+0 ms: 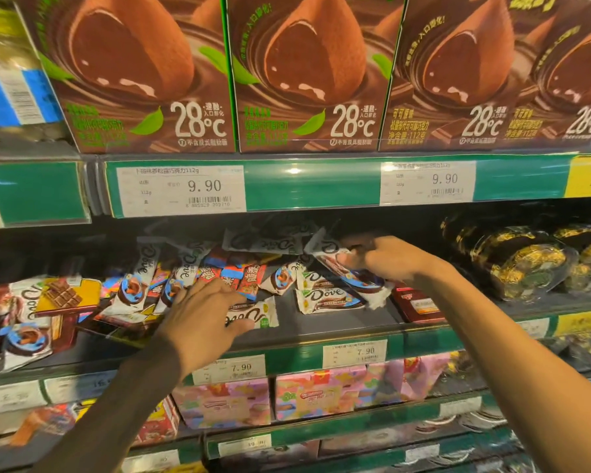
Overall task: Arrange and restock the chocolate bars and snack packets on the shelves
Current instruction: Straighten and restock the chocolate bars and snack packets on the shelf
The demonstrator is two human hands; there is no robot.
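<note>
On middle shelf, bare strip before front lip. Left hand, fingers spread flat, presses Dove bar lying crosswise. Right hand grips Dove packet, long axis slanting down-right, above loose pile.

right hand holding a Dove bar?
Yes, the right hand grips a white Dove bar, lifted above the other bars on the middle shelf.

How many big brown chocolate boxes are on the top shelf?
4, side by side: far-left box, second box, third box, and fourth box, cut off at the right edge. More may sit behind.
</note>
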